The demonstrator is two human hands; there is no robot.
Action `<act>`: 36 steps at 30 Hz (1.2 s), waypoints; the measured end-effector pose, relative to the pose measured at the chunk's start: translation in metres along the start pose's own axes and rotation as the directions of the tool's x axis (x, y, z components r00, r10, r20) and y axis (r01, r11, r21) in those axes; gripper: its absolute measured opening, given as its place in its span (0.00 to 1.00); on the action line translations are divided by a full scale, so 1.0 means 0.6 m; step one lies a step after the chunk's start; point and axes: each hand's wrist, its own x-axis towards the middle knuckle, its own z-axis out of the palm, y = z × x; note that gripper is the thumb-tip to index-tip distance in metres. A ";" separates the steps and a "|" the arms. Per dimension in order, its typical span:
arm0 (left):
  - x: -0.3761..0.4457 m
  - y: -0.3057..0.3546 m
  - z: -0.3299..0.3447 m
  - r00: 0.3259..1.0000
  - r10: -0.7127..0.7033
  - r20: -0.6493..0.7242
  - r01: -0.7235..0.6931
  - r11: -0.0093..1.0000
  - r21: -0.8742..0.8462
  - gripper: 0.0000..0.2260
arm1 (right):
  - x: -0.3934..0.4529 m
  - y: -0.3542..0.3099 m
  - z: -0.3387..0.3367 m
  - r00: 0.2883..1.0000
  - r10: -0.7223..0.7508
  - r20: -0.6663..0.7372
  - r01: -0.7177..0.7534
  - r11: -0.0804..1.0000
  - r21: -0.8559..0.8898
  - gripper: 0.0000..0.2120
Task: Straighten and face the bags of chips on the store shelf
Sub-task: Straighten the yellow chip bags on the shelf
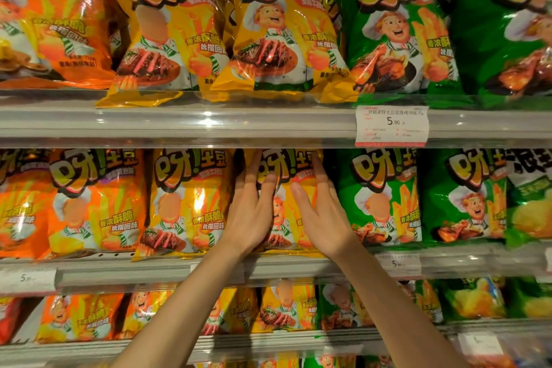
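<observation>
Two hands frame one yellow bag (283,188) on the middle shelf (149,270). My left grip (254,206) lies flat against the bag's left face, fingers spread and pointing up toward its top edge; my right grip (321,212) presses its right side in the same way. Neither grip is closed: both are spread wide with palms on the film, and the bag stands upright between them. Just left of my left grip stands a second yellow bag (188,203), and beyond it an orange bag (95,203). Just right of my right grip stands a green bag (379,197). Above both grips, on the rail of the upper shelf (209,125), hangs a price tag (392,125).
</observation>
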 end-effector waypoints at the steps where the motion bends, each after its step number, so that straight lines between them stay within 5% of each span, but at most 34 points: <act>1: -0.004 0.001 -0.007 1.000 0.004 0.018 -0.004 1.000 -0.009 0.25 | -0.003 -0.003 -0.006 1.000 0.011 0.020 -0.012 0.999 0.053 0.36; 4: -0.036 0.002 -0.033 0.998 0.048 0.048 -0.048 0.999 0.011 0.28 | -0.033 -0.001 -0.026 0.998 -0.027 0.056 0.012 0.967 0.254 0.40; 8: -0.092 0.000 -0.064 0.996 0.052 0.070 -0.049 0.998 -0.046 0.24 | -0.082 0.019 -0.047 0.996 0.023 0.086 -0.054 0.926 0.373 0.29; 11: -0.131 -0.001 -0.084 0.999 -0.012 0.036 0.015 0.995 -0.100 0.18 | -0.113 0.033 -0.068 0.992 0.046 0.118 -0.087 0.926 0.367 0.26; 14: -0.174 -0.008 -0.100 0.997 -0.075 0.007 0.075 0.989 -0.126 0.10 | -0.146 0.050 -0.089 0.998 0.029 0.053 -0.043 0.954 0.297 0.13; 25: -0.246 -0.063 -0.127 0.979 -0.204 0.008 0.202 0.961 -0.189 0.09 | -0.222 0.072 -0.071 0.975 0.186 0.124 -0.213 0.941 0.262 0.14; 36: -0.193 -0.108 -0.262 0.992 -0.116 0.039 0.122 0.960 -0.251 0.07 | -0.230 -0.051 0.044 0.981 0.179 -0.078 -0.157 0.959 0.237 0.09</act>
